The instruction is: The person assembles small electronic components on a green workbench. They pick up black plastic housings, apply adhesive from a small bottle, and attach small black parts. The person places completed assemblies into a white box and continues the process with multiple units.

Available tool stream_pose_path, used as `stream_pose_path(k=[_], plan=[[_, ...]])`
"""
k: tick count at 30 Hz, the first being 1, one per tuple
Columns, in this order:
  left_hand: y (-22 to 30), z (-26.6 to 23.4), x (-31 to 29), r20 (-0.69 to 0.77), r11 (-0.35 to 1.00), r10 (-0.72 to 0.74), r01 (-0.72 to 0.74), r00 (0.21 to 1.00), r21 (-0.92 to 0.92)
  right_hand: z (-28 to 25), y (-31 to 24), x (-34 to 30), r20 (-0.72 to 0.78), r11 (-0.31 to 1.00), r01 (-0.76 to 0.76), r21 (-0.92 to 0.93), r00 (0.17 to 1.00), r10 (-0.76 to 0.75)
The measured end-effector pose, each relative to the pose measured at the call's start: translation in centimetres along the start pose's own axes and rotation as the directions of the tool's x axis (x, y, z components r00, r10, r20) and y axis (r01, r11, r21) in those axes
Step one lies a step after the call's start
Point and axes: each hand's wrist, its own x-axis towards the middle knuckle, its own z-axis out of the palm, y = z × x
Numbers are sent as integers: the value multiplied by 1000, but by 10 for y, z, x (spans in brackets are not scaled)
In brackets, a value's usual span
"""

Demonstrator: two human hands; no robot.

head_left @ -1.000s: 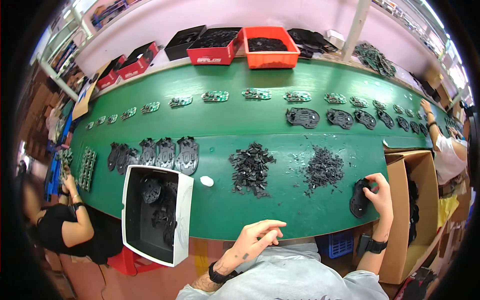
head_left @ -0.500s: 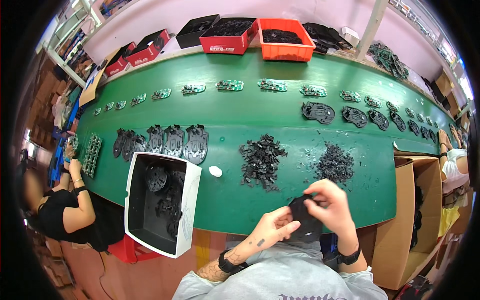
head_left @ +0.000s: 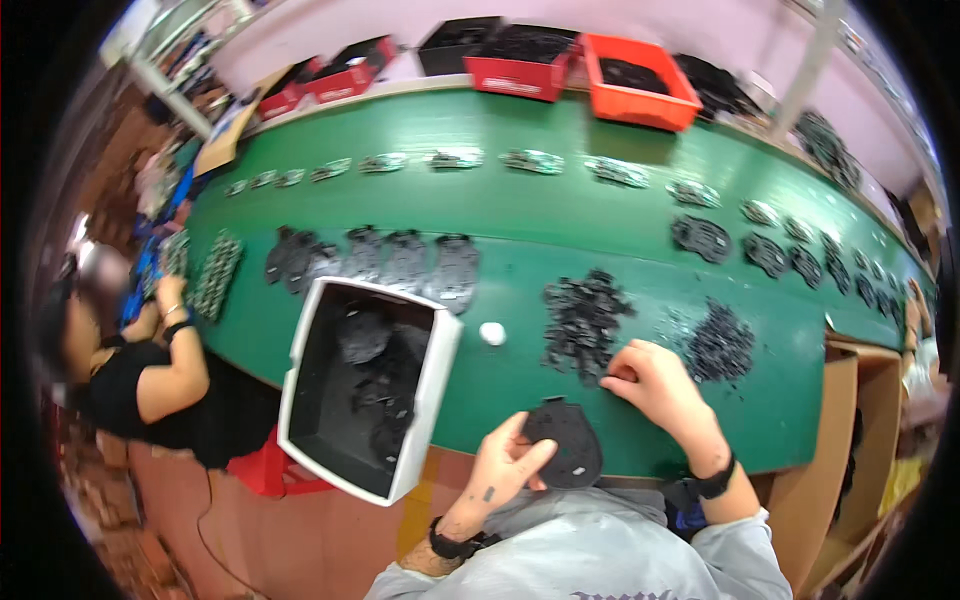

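My left hand (head_left: pixel 503 462) grips a black plastic mouse base shell (head_left: pixel 566 445) by its left side, thumb on top, close to the bench's near edge. To its right, my right hand (head_left: pixel 655 388) has thumb and fingertips pressed together at the lower right edge of a pile of small black rectangular pieces (head_left: pixel 582 320). Whether a piece sits between those fingertips is hidden. Another pile of finer black bits (head_left: pixel 720 342) lies beyond the right hand. A small white round object (head_left: pixel 492 333) rests left of the piles.
A white box (head_left: pixel 440 375) with black parts stands at the near left. Behind it lie several black shells (head_left: pixel 457 272); more shells (head_left: pixel 702 238) sit far right. Green circuit boards (head_left: pixel 533 161) line the bench (head_left: pixel 400 130). An orange bin (head_left: pixel 645 105) is behind. Co-workers sit at both sides.
My right hand has left the shell and reached forward to the pile of rectangular pieces. The left hand keeps hold of the shell, now lying flatter in view. The whole view has shifted.
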Motion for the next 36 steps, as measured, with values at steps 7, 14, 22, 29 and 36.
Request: stream_pose_path(k=[7, 14, 22, 29, 36], plan=[[-9, -11, 1, 126, 996, 55, -46, 990, -71, 5, 7, 5, -9, 934, 211, -287, 975, -223], [-10, -12, 2, 34, 974, 132, -123, 991, -188, 24, 1, 0, -129, 892, 237, -384, 943, -306], [-2, -1, 8, -35, 966, 219, -222, 975, -134, -9, -38, -8, -83, 897, 143, 419, 989, -119], [5, 9, 12, 32, 968, 250, -249, 968, -28, 7, -41, -21, -49, 892, 84, 444, 996, -70], [4, 10, 13, 27, 972, 235, -234, 972, -17, 10, -38, -19, 54, 845, -77, 529, 997, 57]])
